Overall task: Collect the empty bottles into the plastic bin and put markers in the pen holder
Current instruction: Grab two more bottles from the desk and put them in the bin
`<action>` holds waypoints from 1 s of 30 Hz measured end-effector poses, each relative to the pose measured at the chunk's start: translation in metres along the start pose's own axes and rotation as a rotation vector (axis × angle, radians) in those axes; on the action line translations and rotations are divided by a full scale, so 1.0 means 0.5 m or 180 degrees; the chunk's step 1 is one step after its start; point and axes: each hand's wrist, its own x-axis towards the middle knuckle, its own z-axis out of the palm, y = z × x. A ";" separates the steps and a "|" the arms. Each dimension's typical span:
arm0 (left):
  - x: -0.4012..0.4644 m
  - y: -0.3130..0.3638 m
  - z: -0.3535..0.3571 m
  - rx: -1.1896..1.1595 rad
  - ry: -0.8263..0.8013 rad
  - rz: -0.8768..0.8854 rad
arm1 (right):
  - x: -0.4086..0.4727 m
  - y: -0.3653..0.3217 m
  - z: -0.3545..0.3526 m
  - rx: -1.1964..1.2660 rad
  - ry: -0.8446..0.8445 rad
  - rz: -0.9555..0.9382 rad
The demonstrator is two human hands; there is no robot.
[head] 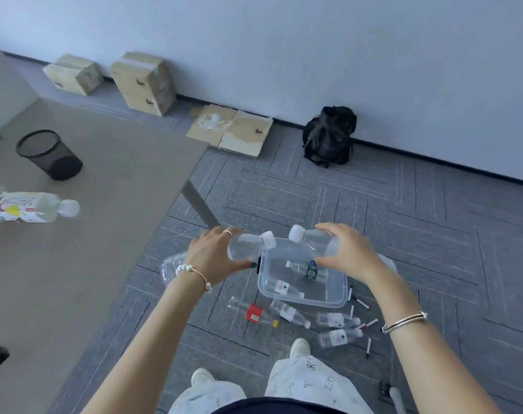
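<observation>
My left hand (214, 255) grips a clear bottle (248, 246) with a white cap, held above the left rim of the clear plastic bin (335, 297) on the carpet. My right hand (344, 252) grips a second clear bottle (312, 240) above the bin's far side. Two bottles (305, 268) lie inside the bin. Several more bottles (290, 313) lie on the floor just in front of it. Several markers (362, 303) are scattered at the bin's right and front. A labelled bottle (30, 206) lies on the table at the left.
A black mesh holder (49, 153) stands on the beige table (105, 204) at the left. Cardboard boxes (143, 82), flattened cardboard (233, 130) and a black backpack (329, 135) line the far wall. My feet (299, 348) stand just behind the floor bottles.
</observation>
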 end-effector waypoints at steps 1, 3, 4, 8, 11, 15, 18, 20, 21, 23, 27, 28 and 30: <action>0.014 0.020 0.009 0.0004 -0.0037 -0.0036 | 0.015 0.020 -0.009 0.0012 -0.0051 -0.0023; 0.037 0.053 0.026 0.0054 -0.0134 -0.0123 | 0.045 0.059 -0.023 0.0032 -0.0161 -0.0105; 0.047 0.066 0.034 0.0061 -0.0179 -0.0179 | 0.059 0.079 -0.027 0.0033 -0.0213 -0.0137; 0.072 0.102 0.062 0.0058 -0.0237 -0.0394 | 0.114 0.139 -0.042 -0.0109 -0.0439 -0.0178; 0.082 0.120 0.076 0.0075 -0.0166 -0.0491 | 0.148 0.162 -0.052 -0.0211 -0.0559 -0.0173; 0.100 0.151 0.085 0.0103 -0.0237 -0.0534 | 0.172 0.193 -0.073 -0.0051 -0.0631 -0.0115; 0.125 0.181 0.095 0.0172 -0.0293 -0.0459 | 0.173 0.220 -0.088 0.0014 -0.0727 -0.0100; 0.143 0.205 0.104 0.0238 -0.0325 -0.0385 | 0.167 0.235 -0.097 -0.0001 -0.0785 -0.0108; 0.153 0.219 0.109 0.0272 -0.0341 -0.0340 | 0.162 0.243 -0.103 -0.0015 -0.0781 -0.0114; 0.173 0.246 0.120 0.0373 -0.0383 -0.0226 | 0.150 0.259 -0.114 -0.0048 -0.0714 -0.0110; 0.214 0.288 0.148 0.0549 -0.0466 -0.0039 | 0.117 0.293 -0.133 -0.0144 -0.0553 -0.0078; 0.223 0.297 0.156 0.0591 -0.0475 0.0006 | 0.108 0.301 -0.138 -0.0158 -0.0517 -0.0061; 0.241 0.317 0.172 0.0679 -0.0459 0.0133 | 0.091 0.316 -0.147 -0.0141 -0.0443 0.0009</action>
